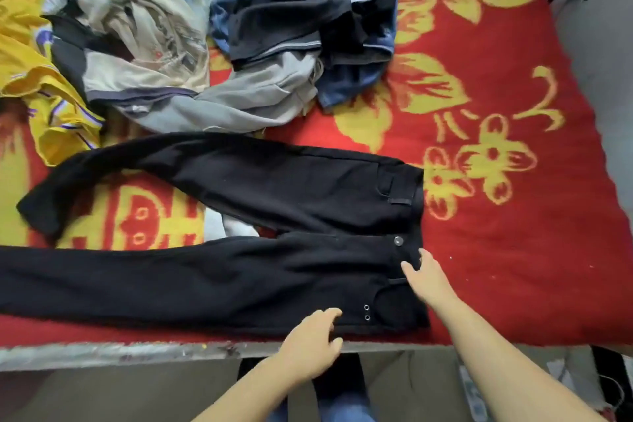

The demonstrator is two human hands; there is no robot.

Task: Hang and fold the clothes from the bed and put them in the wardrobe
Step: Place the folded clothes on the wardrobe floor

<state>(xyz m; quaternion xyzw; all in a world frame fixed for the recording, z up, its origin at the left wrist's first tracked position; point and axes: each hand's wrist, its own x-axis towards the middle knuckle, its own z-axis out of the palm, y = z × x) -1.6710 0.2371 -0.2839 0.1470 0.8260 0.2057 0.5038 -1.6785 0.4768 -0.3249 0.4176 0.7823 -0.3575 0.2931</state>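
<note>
Both your hands rest on the black trousers near the waistband: your left hand at the near hip edge, fingers loosely curled and touching the cloth, your right hand flat, fingers straight beside the metal button. You seem to be smoothing them for folding. They lie spread on the fuzzy red-and-yellow bed, matte and heavy, legs splayed; a crumpled clothes pile waits behind.

The trousers lie flat on the bed at its near edge, waistband to my right, legs running left. Behind the trousers sits the clothes pile. My left hand rests on the trousers' near edge; my right hand touches the waistband, right of the left hand.
</note>
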